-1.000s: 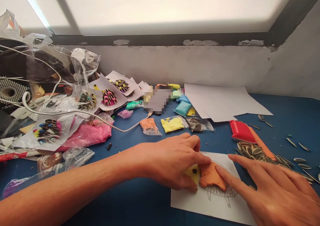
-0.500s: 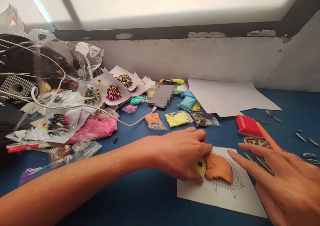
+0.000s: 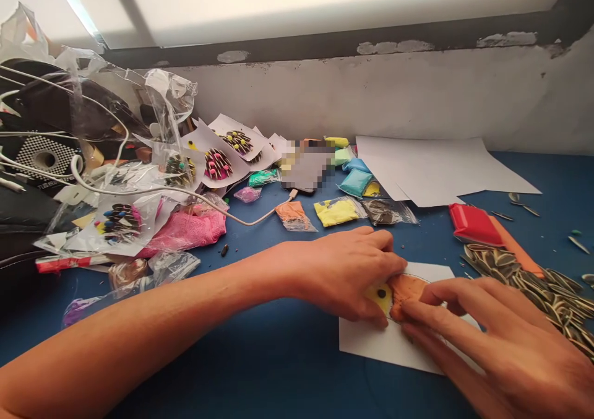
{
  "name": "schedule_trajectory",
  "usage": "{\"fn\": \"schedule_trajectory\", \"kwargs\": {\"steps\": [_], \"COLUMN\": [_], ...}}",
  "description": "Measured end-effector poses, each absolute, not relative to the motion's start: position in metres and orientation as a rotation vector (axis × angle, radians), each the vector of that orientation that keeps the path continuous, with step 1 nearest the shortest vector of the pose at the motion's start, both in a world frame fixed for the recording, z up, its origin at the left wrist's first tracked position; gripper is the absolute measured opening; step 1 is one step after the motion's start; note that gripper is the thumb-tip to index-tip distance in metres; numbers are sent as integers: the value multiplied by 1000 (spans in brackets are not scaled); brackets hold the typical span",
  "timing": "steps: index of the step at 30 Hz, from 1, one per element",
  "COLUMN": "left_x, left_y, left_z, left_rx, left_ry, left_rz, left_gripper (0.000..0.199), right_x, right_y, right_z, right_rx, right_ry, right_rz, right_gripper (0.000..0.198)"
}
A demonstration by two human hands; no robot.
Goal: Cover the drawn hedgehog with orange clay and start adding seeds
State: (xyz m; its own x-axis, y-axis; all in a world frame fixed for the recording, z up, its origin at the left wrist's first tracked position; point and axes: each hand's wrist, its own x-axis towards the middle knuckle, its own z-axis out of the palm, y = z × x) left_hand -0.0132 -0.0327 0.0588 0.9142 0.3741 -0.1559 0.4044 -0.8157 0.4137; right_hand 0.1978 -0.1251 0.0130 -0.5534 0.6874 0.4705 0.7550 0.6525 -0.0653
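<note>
In the head view, flattened orange clay (image 3: 404,290) is seen on a white sheet (image 3: 371,343) at the near right of the blue tabletop (image 3: 260,363), just right of yellow clay (image 3: 381,301). The yellow clay is straddled by the left hand's (image 3: 350,276) parted fingers; the orange clay is touched by the right hand's (image 3: 501,338), though whether it is pinched cannot be told. Striped seeds (image 3: 524,283) are heaped farther right.
</note>
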Motion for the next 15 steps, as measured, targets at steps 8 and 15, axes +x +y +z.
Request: {"fn": "schedule_trajectory", "kwargs": {"steps": [8,15], "left_x": [-15,-13], "left_y": [-30,-32], "left_z": [58,65], "left_rx": [2629,2607], "left_ry": [520,580], "left_rz": [-24,-132], "left_gripper": [34,36], "right_x": [184,187], "right_y": [-120,-127], "right_z": [16,10], "right_rx": [-988,-929], "right_ry": [-2392,-2460], "right_rz": [-244,-402], "right_gripper": [19,24]}}
